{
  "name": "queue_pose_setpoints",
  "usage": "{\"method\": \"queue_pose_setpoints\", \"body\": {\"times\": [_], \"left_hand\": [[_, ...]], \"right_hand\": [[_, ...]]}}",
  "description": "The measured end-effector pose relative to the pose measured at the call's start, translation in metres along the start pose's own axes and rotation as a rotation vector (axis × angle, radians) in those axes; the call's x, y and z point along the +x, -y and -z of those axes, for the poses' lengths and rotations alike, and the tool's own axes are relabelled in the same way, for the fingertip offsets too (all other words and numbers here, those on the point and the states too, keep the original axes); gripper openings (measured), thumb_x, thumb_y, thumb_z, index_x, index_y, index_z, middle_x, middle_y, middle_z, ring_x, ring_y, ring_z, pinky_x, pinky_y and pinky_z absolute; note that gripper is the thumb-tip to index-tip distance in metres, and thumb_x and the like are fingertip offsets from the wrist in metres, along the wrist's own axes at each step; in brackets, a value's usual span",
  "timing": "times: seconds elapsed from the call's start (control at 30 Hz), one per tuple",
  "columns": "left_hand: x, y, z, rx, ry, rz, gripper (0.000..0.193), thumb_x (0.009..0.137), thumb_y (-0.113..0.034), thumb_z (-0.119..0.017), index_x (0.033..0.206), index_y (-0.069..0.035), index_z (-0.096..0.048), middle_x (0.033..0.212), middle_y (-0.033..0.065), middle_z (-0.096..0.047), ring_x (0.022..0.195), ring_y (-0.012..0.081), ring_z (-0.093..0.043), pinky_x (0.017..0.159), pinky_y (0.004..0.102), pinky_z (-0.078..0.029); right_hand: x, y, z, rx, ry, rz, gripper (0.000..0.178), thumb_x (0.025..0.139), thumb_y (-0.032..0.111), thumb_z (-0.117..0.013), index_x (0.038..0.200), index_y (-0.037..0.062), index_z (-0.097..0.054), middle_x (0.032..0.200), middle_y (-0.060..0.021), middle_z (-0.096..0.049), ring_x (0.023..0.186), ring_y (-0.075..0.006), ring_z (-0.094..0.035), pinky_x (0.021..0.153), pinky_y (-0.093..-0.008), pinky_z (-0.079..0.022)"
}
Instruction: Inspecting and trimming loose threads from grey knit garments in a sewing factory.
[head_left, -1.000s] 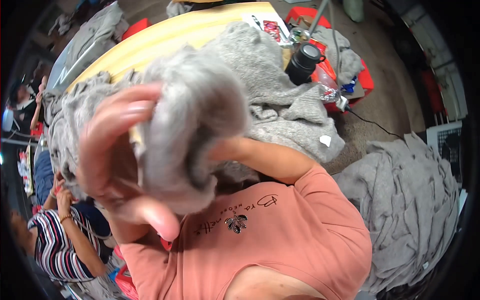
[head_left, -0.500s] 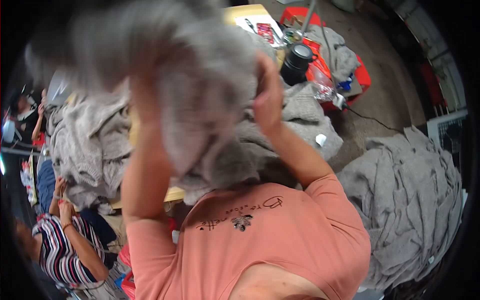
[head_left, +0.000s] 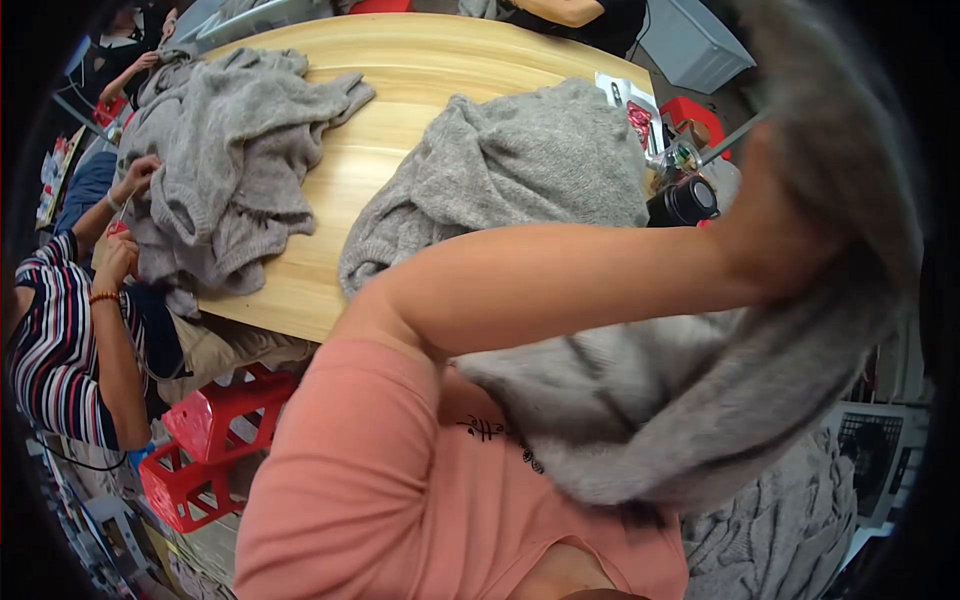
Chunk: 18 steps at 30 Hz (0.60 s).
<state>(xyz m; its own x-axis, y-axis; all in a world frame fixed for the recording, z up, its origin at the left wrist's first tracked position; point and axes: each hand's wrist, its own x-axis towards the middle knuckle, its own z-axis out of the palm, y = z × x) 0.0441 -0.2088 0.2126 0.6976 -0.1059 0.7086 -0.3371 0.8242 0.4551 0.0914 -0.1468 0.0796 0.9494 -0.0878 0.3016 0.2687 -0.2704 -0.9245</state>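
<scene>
A grey knit sweater (head_left: 690, 420) is lifted at the right, blurred by motion. It hangs from beside my head down across my chest. My left arm stretches over to the right, and my left hand (head_left: 785, 215) is closed on the sweater, its fingertips covered by the cloth. The fabric hides my right arm, and my right hand cannot be seen. Another grey knit sweater (head_left: 540, 150) lies bunched on the wooden table (head_left: 385, 115) in front of me.
More grey knitwear (head_left: 230, 150) lies at the table's left, where a person in a striped shirt (head_left: 75, 350) works on it. A black cup (head_left: 685, 202) stands by the right edge. A grey garment pile (head_left: 790, 520) is at lower right, a red plastic stool (head_left: 215, 430) at lower left.
The lifted sweater has swung from over the table to my right side, and my left arm has crossed over with it. My right hand has gone out of sight. More tabletop shows.
</scene>
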Motion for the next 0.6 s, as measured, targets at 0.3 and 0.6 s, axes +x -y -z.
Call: {"method": "queue_pose_setpoints", "body": {"times": [0.3,0.6], "left_hand": [[-0.227,-0.024,0.205,0.965,0.475,0.576,0.038,0.073,-0.015,-0.061,0.106,0.002,-0.055,0.109,0.0146,-0.057,0.101,0.0309,-0.053,0.092,0.039,-0.039],[-0.277,-0.132,0.203,0.536,-0.629,1.182,0.048,0.075,-0.004,-0.055,0.122,0.002,-0.044,0.116,0.0134,-0.053,0.109,0.0233,-0.05,0.092,0.0322,-0.04]], "right_hand": [[-0.14,-0.026,0.25,-0.701,-0.248,-0.142,0.052,0.08,0.03,-0.062,0.117,-0.0046,-0.049,0.107,-0.0149,-0.058,0.1,-0.0219,-0.056,0.087,-0.0338,-0.043],[-0.046,-0.032,0.11,-0.765,0.642,0.246,0.024,0.077,0.025,-0.061,0.089,0.0035,-0.058,0.083,-0.017,-0.059,0.077,-0.0339,-0.057,0.066,-0.0407,-0.045]]}}
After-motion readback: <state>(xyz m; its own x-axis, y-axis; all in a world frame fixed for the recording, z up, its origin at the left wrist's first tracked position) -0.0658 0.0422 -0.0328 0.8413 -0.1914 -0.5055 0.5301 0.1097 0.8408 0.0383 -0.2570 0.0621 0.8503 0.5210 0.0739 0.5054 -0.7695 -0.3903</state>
